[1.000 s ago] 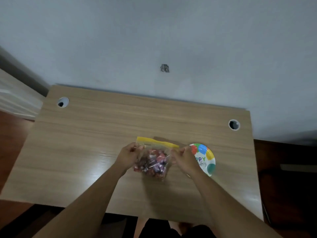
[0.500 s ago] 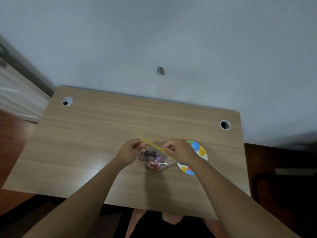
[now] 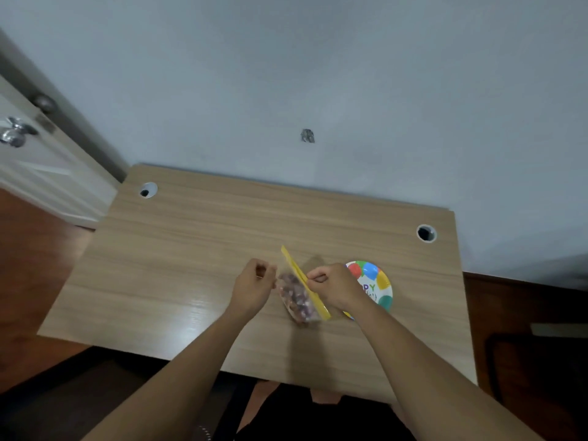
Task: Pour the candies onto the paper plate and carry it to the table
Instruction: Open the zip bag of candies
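Note:
A clear zip bag of candies (image 3: 297, 297) with a yellow seal strip lies tilted on the wooden desk (image 3: 197, 265), the strip running diagonally. My left hand (image 3: 253, 289) pinches the bag's left side. My right hand (image 3: 334, 288) pinches the yellow strip near its middle. Reddish and purple candies show through the plastic. A white paper plate (image 3: 378, 286) with coloured balloons and lettering lies flat just right of my right hand, partly hidden by it.
The desk stands against a grey wall and has cable holes at the back left (image 3: 148, 190) and back right (image 3: 426, 233). A white door with a knob (image 3: 16, 135) is at far left. Dark wood floor surrounds the desk.
The bag has turned so its yellow strip now runs diagonally instead of across. Both hands kept hold of it. The view shifted, showing more of the door.

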A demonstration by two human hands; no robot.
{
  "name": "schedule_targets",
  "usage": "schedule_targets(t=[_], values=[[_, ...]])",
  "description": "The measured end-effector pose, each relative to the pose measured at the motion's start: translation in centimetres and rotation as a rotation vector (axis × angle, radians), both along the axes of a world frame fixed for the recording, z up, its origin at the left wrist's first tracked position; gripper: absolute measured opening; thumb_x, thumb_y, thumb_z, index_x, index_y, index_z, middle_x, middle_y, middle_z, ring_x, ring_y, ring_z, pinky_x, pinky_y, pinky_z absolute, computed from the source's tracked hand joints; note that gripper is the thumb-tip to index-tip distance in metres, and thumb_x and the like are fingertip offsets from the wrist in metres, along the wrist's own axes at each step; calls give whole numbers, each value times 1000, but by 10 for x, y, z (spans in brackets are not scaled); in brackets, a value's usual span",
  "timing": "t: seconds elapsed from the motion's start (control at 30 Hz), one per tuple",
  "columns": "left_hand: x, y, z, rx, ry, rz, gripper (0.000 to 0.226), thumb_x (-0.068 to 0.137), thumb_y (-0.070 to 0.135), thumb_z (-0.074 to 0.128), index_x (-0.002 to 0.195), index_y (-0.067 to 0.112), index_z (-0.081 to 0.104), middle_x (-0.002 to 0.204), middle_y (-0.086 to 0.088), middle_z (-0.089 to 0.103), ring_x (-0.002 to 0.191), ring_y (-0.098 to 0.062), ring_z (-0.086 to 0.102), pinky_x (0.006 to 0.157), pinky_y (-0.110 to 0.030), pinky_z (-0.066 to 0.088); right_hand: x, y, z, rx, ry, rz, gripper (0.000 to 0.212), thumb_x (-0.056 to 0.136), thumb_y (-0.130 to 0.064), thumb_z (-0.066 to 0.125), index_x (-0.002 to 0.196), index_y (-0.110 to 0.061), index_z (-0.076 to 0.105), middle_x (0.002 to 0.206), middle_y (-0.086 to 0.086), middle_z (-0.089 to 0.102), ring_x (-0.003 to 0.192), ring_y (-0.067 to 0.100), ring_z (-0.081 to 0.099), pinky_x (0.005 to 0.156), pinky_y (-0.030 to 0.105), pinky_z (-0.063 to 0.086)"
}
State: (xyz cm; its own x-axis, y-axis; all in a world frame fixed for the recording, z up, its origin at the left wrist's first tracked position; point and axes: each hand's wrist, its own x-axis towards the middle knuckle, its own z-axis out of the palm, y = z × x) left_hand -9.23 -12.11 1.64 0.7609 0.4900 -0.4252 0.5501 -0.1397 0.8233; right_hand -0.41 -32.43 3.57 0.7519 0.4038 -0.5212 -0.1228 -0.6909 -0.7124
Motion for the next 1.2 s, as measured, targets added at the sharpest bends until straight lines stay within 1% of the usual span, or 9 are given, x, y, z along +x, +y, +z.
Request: schedule_targets(t=[0.07, 0.2, 0.3, 0.4, 0.57, 0.73, 0.87, 1.1, 1.2], values=[[-3, -12, 9, -189, 65, -57, 35, 103, 38, 67, 107, 3, 65, 91, -12, 80, 77, -20, 76, 81, -43, 61, -4, 0, -1, 35, 41, -25, 11, 97, -20, 78, 103, -18, 86, 83, -13, 77, 72, -5, 67, 68, 9, 49], [-5, -30, 15, -366, 81, -97, 42, 96, 45, 75, 105, 6, 65, 104, -13, 81, 83, -21, 76, 72, -33, 62, -12, 3, 0, 112, 138, -86, 14, 98, -20, 76, 86, -26, 80, 85, -5, 79, 74, 4, 70, 79, 23, 54], [-4, -29, 8, -433, 62, -51, 26, 98, 31, 76, 101, 6, 66, 103, -20, 80, 87, -28, 78, 72, -32, 64, -16, 1, 0, 136, 182, -131, 8, 99, -24, 76, 94, -23, 82, 91, 2, 83, 78, 11, 75, 79, 26, 58], [-4, -25, 1, -478, 64, -62, 21, 103, 14, 69, 106, -6, 69, 98, -20, 79, 90, -31, 78, 77, -32, 66, -19, -1, -1, 142, 205, -165, 8, 99, -24, 75, 98, -25, 82, 105, 9, 85, 100, 26, 80, 94, 39, 63], [3, -32, 3, -535, 44, -25, 17, 106, 4, 61, 92, 1, 71, 79, -10, 80, 73, -17, 78, 73, -28, 66, -18, 0, 1, 34, 97, -185, 14, 102, -28, 67, 110, -23, 78, 105, -7, 77, 93, 9, 67, 78, 14, 47], [5, -33, -4, -582, 29, -9, 18, 106, 4, 60, 91, 1, 70, 87, -17, 76, 77, -20, 75, 88, -35, 66, -13, 3, -2, 23, 154, -211, 18, 102, -28, 68, 112, -19, 80, 112, 1, 82, 108, 20, 76, 99, 35, 57], [9, -39, -3, -605, 14, 30, 23, 106, 4, 59, 85, 2, 69, 87, -18, 74, 80, -21, 75, 94, -41, 65, -9, 3, -5, 43, 163, -239, 20, 103, -27, 69, 116, -16, 81, 115, 4, 82, 105, 19, 75, 93, 30, 54], [14, -46, -5, -680, -24, 122, 22, 107, 4, 59, 111, -15, 69, 99, -26, 75, 83, -26, 77, 77, -29, 67, -7, 5, -10, 79, 207, -408, 24, 102, -27, 70, 119, -15, 82, 114, 2, 81, 113, 22, 75, 106, 38, 57], [15, -45, -4, -696, -38, 135, 19, 107, 4, 59, 104, -12, 70, 99, -25, 75, 85, -25, 77, 76, -27, 67, -6, 7, -10, 97, 231, -459, 27, 101, -27, 70, 122, -13, 81, 115, 4, 81, 115, 23, 74, 109, 39, 56]])
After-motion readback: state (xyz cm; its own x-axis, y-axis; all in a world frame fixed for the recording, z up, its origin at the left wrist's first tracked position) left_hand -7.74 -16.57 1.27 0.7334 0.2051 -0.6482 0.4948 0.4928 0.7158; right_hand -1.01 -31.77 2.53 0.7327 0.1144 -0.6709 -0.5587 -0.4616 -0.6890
